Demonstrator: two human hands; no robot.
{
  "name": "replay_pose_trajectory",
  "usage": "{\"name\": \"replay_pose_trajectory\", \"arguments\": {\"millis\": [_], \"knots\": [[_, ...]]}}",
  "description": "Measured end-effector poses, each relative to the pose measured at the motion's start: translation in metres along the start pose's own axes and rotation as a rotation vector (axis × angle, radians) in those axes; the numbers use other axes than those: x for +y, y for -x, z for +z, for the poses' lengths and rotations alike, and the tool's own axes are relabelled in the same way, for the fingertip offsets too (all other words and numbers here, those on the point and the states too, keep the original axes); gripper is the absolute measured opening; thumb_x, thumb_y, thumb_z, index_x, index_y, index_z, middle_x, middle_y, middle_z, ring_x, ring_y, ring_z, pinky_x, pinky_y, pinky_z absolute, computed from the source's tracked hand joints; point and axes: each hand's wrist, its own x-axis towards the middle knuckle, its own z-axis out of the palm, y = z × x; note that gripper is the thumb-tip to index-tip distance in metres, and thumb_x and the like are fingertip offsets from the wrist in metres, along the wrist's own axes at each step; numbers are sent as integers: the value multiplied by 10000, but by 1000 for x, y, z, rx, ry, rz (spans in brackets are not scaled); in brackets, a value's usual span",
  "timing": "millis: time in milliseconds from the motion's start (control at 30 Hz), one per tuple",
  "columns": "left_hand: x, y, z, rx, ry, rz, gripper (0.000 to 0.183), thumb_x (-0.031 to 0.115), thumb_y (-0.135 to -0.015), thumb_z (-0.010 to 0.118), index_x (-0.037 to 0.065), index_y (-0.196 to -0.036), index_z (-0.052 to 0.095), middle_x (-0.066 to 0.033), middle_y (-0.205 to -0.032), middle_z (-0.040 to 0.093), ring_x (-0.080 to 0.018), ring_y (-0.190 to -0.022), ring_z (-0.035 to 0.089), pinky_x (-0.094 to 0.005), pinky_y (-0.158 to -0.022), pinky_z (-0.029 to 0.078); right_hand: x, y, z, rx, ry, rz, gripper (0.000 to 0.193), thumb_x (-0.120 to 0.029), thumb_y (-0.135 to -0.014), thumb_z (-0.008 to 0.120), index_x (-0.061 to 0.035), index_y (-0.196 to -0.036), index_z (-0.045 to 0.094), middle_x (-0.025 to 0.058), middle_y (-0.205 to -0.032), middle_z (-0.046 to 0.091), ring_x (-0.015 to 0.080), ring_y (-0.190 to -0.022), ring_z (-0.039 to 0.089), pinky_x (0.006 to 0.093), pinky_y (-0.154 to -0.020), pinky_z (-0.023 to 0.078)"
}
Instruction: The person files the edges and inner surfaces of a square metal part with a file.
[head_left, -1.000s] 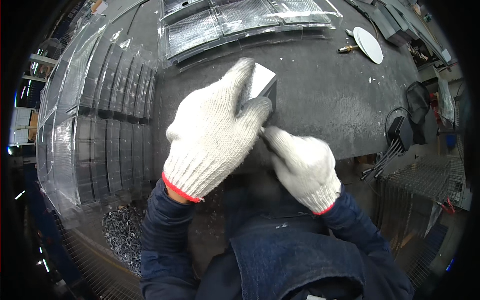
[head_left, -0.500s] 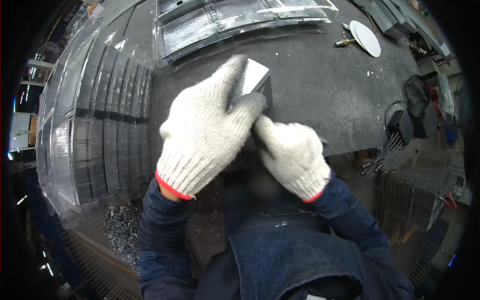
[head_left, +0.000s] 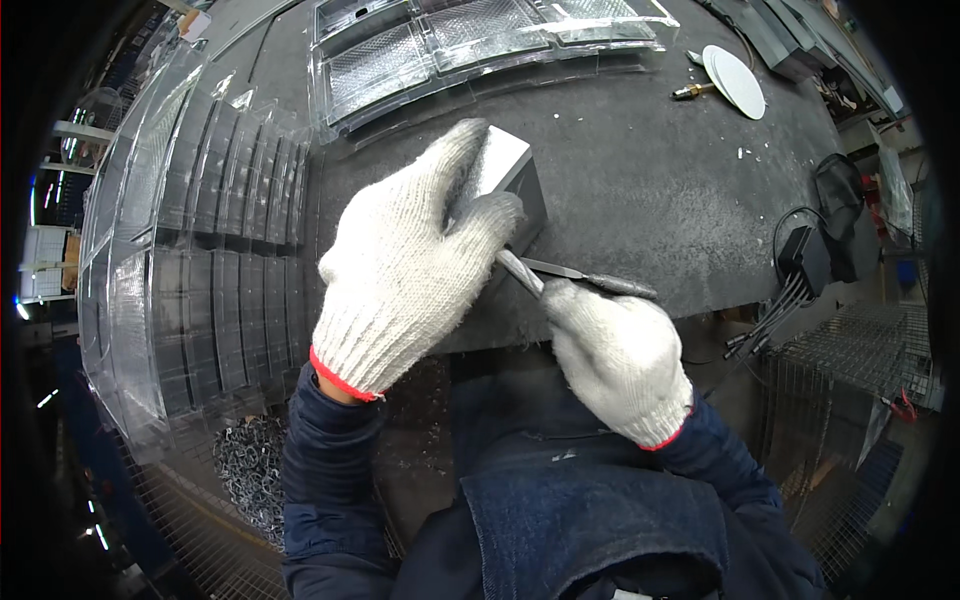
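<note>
Both hands wear white knitted gloves with red cuffs. My left hand (head_left: 405,265) grips a grey block-shaped metal piece (head_left: 532,200) with a bright top face, standing on the dark table; the glove covers most of it. My right hand (head_left: 622,360) is closed around a slim grey rod-like tool (head_left: 521,273), whose tip reaches to the block beside my left fingers. The tool's exact kind does not show. On the table just beyond my right hand lies a thin-bladed tool (head_left: 612,285) with a dark wrapped handle.
Stacked clear plastic trays (head_left: 195,260) with grey parts stand at the left. Another clear tray (head_left: 375,80) lies at the back. A white disc (head_left: 735,82) is at the far right, near a black box with cables (head_left: 800,255). Metal rings (head_left: 250,475) are heaped at lower left.
My right hand has moved away from the left, toward the lower right, baring the rod-like tool and the thin-bladed tool. My left hand stays on the block, which has shifted slightly.
</note>
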Motion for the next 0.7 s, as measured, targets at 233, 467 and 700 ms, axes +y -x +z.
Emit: {"name": "replay_pose_trajectory", "arguments": {"millis": [233, 467, 700], "knots": [[1, 0, 1, 30, -41, 27, 658, 220, -1010, 792, -55, -1582, 617, -292, -1375, 778, -297, -1233, 788, -393, -1086, 600, 11, -31, 32, 14, 195, -99, 209, -124, -973, 765, -96, -1164, 685, 40, -710, 665, 241, -613, 715, 382, -603, 583], [8, 7, 7, 43, -62, 47, 662, 210, -1001, 812, -49, -1580, 623, -304, -1429, 752, -311, -1273, 776, -395, -1104, 594, 7, -25, 24, -47, 216, -51, 139, -92, -963, 752, -114, -1071, 667, 51, -716, 667, 251, -623, 726, 400, -610, 591], [13, 10, 11, 11, -74, 2, 670, 218, -995, 805, -30, -1589, 620, -300, -1451, 743, -336, -1338, 754, -401, -1132, 584, 4, -25, 3, -177, -14, 113, 238, -73, -943, 742, -84, -1170, 671, 152, -780, 721, 375, -742, 763, 483, -688, 612]]}}
